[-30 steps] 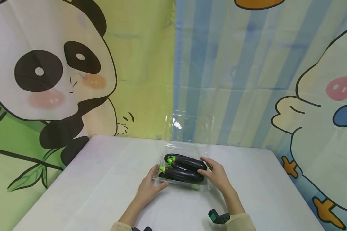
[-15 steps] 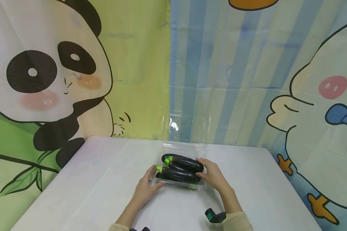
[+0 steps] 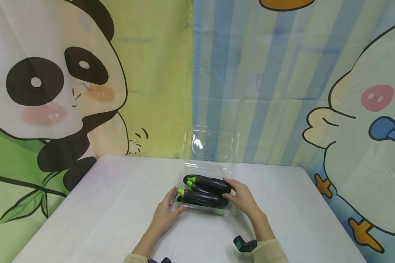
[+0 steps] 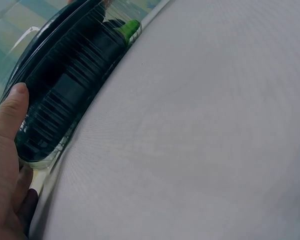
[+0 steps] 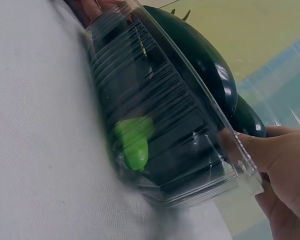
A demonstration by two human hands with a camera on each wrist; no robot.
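Nearest the person, a small dark device lies on the white table, just beside the right forearm. Ahead of it, the left hand holds the left end of the clear plastic container, thumb pressed against the ribbed wall. The right hand grips the opposite end, thumb curled over the rim. The container sits on the table between both hands, touching each. Inside it lie several dark eggplants, stacked lengthwise, green stems toward the left hand; one stem lies low against the near wall. Beyond the hands, the hinged clear lid stands upright and open. Behind it hangs a cartoon backdrop.
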